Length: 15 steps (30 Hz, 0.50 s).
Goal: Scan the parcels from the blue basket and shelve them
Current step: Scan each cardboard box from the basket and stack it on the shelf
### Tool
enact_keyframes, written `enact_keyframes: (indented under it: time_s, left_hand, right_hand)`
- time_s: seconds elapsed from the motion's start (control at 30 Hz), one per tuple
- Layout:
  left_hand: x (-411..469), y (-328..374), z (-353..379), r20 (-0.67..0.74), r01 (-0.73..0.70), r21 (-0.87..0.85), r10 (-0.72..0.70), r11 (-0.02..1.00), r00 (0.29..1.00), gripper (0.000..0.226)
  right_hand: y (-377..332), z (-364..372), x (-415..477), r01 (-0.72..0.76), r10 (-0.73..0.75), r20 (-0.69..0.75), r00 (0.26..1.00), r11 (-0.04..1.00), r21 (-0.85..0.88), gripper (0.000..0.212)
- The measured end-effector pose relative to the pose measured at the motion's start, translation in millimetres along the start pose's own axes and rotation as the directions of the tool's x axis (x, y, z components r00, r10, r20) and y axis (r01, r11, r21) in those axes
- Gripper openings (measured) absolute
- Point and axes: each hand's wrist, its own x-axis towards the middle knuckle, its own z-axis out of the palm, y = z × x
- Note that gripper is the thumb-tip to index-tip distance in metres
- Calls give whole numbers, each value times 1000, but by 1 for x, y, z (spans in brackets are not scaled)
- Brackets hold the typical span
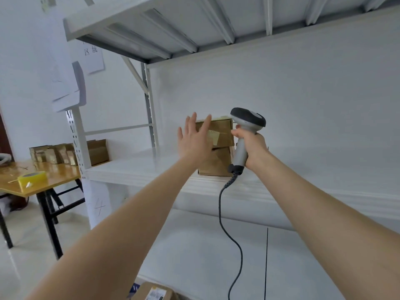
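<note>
Two brown cardboard parcels are stacked on the white shelf board [140,169]: the upper parcel [223,131] sits on the lower parcel [216,163]. My left hand [194,139] is in front of the upper parcel with fingers spread and straight; whether it touches the box is unclear. My right hand [252,148] grips the grey handle of a corded barcode scanner [246,126], just right of the stack. Another parcel [154,292] with a white label shows at the bottom edge, beside a sliver of blue [134,289].
The scanner's cable [227,234] hangs down across a lower shelf. An upper shelf [173,24] is overhead. At left stands a wooden table [43,178] with a yellow tape roll [32,179] and several brown boxes [54,153].
</note>
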Motion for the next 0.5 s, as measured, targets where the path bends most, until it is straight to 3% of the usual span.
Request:
enact_keyframes:
  time_s: [0.17,0.5]
  left_hand:
    - [-18,5,25,61,-44,151,35,988,998,89]
    - [-5,-16,22,251,-120,126,85,985,964,75]
  right_hand:
    - [15,-11,1,-30,29,-56,998,999,-23,36]
    - [27,-8,1,-45,42,-54,998,998,-54,35]
